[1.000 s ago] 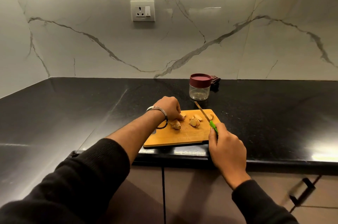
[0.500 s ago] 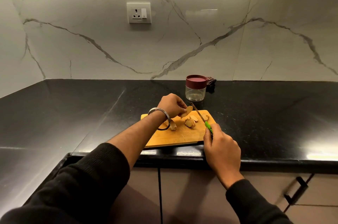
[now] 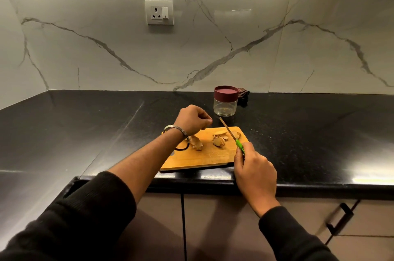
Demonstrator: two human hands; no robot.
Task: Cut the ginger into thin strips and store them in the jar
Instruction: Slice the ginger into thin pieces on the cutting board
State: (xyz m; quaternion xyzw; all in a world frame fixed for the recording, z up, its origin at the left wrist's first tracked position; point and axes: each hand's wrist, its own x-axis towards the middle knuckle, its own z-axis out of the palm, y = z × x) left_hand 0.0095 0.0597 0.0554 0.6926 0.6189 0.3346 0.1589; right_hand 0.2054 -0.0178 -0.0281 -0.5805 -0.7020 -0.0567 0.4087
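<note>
Black stone is forming the worktop (image 3: 85, 133), running under a veined marble wall, and a wooden cutting board (image 3: 191, 158) is sitting at its front edge. Over the board's left end the left hand (image 3: 191, 119) is now hovering with fingers loosely curled and nothing visibly pinched; half a second ago it was lifting a ginger slice, so that piece is apparently back on the board. An uncut ginger knob (image 3: 196, 143) is lying just beneath the wrist, near the board's left end. Further right, the sliced ginger (image 3: 219, 139) is lying towards the far right corner, still as slices, so strip cutting is probably next. The right hand (image 3: 253, 171) is gripping the green-handled knife (image 3: 231, 134) at the board's right edge, blade angled over those slices. Behind the board, the jar (image 3: 225, 101) is standing with its lid on.
</note>
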